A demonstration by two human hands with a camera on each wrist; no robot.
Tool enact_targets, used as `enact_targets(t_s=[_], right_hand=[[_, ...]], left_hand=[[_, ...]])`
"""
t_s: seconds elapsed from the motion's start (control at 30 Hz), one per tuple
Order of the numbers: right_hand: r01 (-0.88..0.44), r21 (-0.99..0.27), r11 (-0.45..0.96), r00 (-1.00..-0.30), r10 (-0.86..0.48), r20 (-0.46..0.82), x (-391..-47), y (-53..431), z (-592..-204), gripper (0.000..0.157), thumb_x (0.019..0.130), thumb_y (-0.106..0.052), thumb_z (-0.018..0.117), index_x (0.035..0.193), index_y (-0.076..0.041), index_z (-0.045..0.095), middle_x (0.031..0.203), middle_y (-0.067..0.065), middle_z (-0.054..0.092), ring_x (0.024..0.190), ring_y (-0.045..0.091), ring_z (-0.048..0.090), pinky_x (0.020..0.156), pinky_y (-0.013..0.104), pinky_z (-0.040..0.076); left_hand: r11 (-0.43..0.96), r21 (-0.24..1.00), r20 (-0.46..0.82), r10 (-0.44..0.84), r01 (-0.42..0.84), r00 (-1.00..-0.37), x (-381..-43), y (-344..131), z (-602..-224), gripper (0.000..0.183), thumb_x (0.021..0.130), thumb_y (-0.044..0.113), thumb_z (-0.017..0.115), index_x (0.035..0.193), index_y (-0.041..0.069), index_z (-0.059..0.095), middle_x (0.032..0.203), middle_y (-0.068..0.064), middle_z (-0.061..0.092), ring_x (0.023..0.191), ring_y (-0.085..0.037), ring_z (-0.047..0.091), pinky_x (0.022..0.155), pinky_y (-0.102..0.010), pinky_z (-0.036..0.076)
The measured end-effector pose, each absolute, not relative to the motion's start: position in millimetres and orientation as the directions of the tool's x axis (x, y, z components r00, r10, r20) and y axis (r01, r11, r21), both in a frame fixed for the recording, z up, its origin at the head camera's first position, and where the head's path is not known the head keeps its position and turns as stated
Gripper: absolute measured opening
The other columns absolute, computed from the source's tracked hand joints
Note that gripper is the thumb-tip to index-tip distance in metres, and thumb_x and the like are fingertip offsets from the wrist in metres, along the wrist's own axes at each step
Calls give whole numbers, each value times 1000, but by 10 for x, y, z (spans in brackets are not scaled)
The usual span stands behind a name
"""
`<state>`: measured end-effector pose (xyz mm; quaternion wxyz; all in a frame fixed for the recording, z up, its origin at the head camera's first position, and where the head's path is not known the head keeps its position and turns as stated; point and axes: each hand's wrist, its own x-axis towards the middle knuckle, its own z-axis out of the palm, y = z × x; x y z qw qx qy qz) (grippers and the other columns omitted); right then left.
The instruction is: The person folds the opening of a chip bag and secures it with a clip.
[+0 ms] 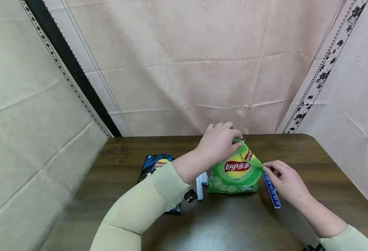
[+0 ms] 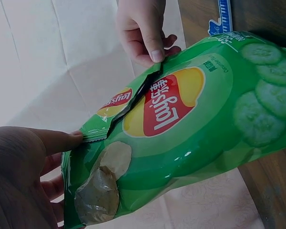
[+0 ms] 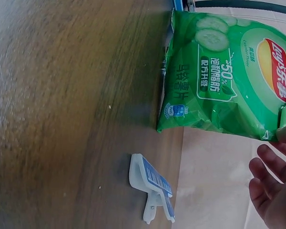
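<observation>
A green Lay's chip bag (image 1: 234,179) stands upright on the table, its top edge folded down over the front. My left hand (image 1: 218,144) pinches the top left corner, with the thumb (image 2: 62,140) on the folded strip and the fingers behind. At the other end of the fold, my right hand (image 1: 285,177) pinches the bag's edge between thumb and index finger; the other fingers (image 3: 269,167) curl loosely. A blue bag clip (image 1: 271,191) lies just right of the bag, below my right hand. To the bag's left lies a white and light blue clip (image 1: 200,186).
A dark blue Lay's bag (image 1: 149,165) lies on the left of the wooden table (image 1: 234,223), partly hidden behind my left forearm. Pale cloth (image 1: 187,69) hangs behind the table and along both sides.
</observation>
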<state>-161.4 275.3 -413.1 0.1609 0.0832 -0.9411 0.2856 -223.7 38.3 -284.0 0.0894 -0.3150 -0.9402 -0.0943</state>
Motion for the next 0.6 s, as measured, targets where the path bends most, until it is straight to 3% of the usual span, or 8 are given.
enact_targets(t_s=[0.37, 0.6], right_hand=[[-250, -527, 812, -942, -77, 327, -1587, 2851, -4095, 24, 102, -29, 56, 113, -13, 69, 101, 3, 65, 79, 20, 51, 62, 27, 46], [-201, -471, 859, -958, -71, 278, -1651, 3021, -4153, 20, 99, -21, 60, 111, -7, 69, 100, 8, 66, 81, 22, 56, 66, 34, 47]], left_hand=[[776, 100, 218, 593, 623, -775, -2239, 389, -2831, 27, 95, 45, 64, 119, 33, 71, 109, 10, 57, 103, -10, 53, 97, -36, 38], [773, 99, 214, 598, 627, -772, -2234, 379, -2830, 26, 95, 45, 64, 118, 34, 71, 109, 11, 57, 104, -10, 52, 98, -37, 37]])
